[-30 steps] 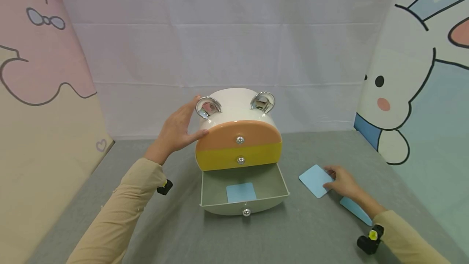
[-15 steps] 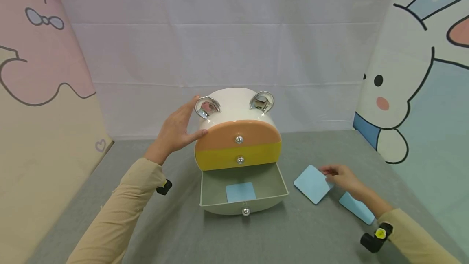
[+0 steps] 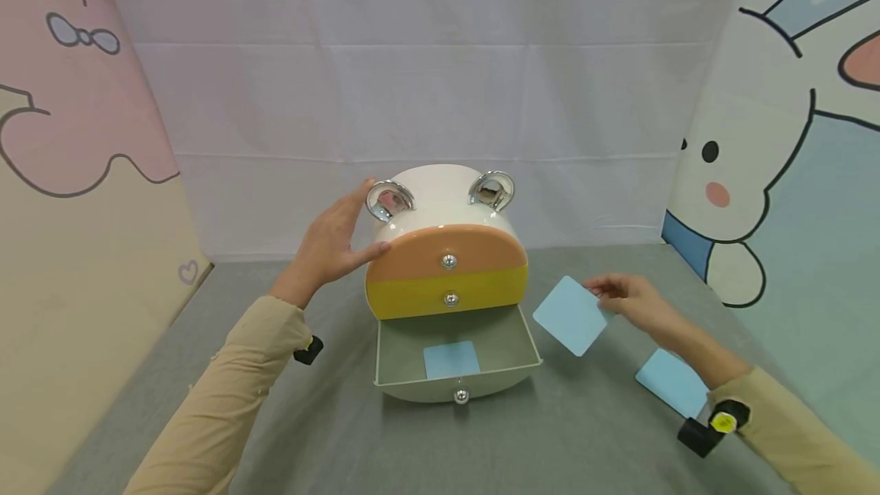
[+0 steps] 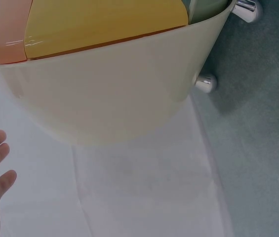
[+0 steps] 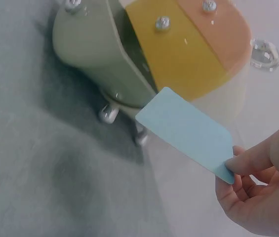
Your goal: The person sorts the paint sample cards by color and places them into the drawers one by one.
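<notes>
A rounded white box with shiny metal ears stands mid-table, its orange drawer and yellow drawer pushed in. The green bottom drawer is pulled out, and a light blue card lies inside. My left hand rests against the box's left side by the ear, fingers extended and thumb at the orange front. Between thumb and fingers my right hand pinches another light blue card by its corner, tilted above the table to the right of the open drawer.
A further light blue card lies on the grey table beneath the right forearm. White cloth hangs behind the box. Cartoon-printed panels stand at both sides.
My right hand has raised its card off the table and moved it left toward the drawer. More of the card under the forearm now shows. My left hand stays in place.
</notes>
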Action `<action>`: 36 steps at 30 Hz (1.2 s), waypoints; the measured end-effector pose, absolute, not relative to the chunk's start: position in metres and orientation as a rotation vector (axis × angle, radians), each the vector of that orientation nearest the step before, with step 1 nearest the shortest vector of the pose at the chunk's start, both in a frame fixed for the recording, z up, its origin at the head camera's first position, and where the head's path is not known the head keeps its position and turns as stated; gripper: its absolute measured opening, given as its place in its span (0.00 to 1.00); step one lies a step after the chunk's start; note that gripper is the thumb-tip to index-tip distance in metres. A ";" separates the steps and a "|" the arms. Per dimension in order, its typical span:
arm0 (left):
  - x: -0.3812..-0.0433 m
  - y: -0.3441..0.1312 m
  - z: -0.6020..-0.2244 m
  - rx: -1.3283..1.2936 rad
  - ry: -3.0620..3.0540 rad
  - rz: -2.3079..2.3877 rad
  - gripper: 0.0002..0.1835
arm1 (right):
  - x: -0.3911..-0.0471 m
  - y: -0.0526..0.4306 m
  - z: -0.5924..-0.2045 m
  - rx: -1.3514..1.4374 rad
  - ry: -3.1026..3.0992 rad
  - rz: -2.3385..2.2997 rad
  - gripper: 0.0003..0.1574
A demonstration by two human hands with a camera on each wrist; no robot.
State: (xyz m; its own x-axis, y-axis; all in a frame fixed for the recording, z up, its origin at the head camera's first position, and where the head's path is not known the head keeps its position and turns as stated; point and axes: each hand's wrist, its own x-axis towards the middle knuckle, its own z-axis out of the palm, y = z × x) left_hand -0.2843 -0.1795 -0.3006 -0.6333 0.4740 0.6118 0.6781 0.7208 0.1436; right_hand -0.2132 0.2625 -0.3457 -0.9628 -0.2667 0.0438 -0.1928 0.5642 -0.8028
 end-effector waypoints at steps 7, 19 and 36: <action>-0.286 -0.180 -0.301 -0.878 -2.372 -0.487 0.48 | -0.217 0.227 -0.330 -0.477 2.701 -1.364 0.20; -0.288 -0.179 -0.301 -0.897 -2.360 -0.487 0.48 | -0.222 0.174 -0.340 -0.690 2.594 -1.436 0.16; -0.286 -0.181 -0.301 -0.886 -2.363 -0.491 0.48 | -0.221 0.137 -0.370 -0.734 2.498 -1.449 0.16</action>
State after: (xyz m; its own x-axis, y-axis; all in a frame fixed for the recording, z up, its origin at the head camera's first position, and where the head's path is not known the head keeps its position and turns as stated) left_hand -0.2863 -0.1805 -0.3009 -0.6228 0.4801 0.6178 0.6865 0.7140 0.1372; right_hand -0.2215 0.1373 -0.3698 -0.8664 -0.4887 0.1024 -0.3316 0.4099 -0.8497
